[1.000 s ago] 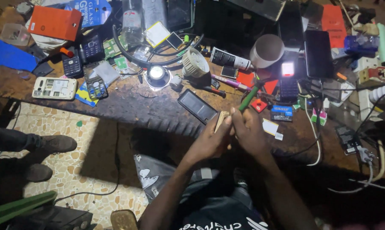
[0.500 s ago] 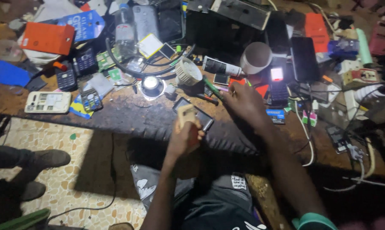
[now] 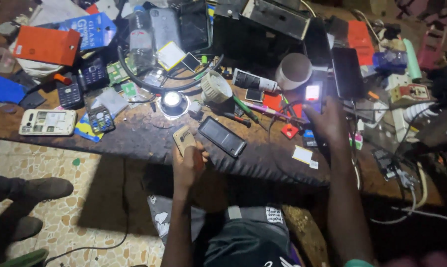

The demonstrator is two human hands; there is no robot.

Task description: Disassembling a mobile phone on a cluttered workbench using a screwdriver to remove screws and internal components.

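Tan phone part sits clenched in the left hand; the right hand, released, reaches among table parts, seemingly fetching something.

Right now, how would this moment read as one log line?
left hand: holds small tan phone part | right hand: at lit device | black phone on workbench

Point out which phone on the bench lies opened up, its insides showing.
The cream-white phone at the bench's left edge: its back is off and the inner compartments show. The black keypad phones beyond it lie closed, keys up.
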